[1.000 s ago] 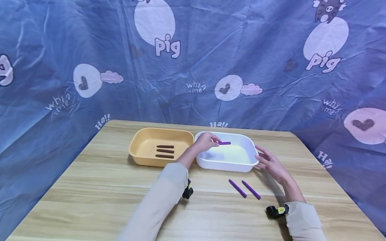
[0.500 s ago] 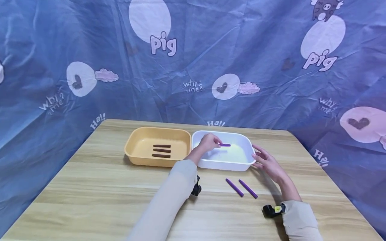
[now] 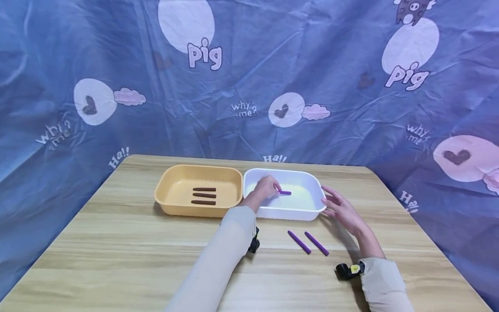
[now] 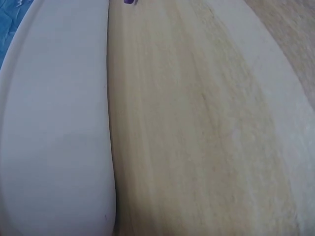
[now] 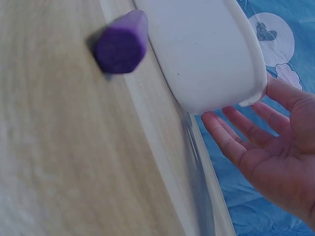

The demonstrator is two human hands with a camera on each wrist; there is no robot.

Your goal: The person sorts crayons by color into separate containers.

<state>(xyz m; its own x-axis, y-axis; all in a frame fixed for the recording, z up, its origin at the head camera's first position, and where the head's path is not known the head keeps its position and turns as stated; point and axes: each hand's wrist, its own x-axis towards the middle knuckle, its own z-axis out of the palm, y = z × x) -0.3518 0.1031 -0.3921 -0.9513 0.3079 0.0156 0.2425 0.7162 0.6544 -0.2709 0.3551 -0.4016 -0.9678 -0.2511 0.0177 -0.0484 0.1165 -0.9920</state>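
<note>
My left hand (image 3: pixel 266 187) reaches into the white tray (image 3: pixel 290 214) and pinches a purple crayon (image 3: pixel 286 193) low over its floor. The left wrist view shows the tray's outer wall (image 4: pixel 54 123), with no hand in sight. At the tray's right end, my right hand (image 3: pixel 344 213) touches the rim and outer wall with its fingers spread. That same hand (image 5: pixel 280 142) appears from the palm side in the right wrist view, its fingertips along the tray's end. Two more purple crayons, a left one (image 3: pixel 299 242) and a right one (image 3: pixel 316 243), lie on the table in front of the tray.
A yellow tray (image 3: pixel 160 197) stands against the white tray's left side, holding three brown crayons (image 3: pixel 204 195) in a stack of rows. Both trays sit toward the back of the wooden table (image 3: pixel 136 260). A blue printed curtain (image 3: pixel 234 78) hangs behind and at the sides.
My left hand has lowered the purple crayon deeper into the white tray. The right hand keeps its place at the tray's end. The whole head view has shifted slightly.
</note>
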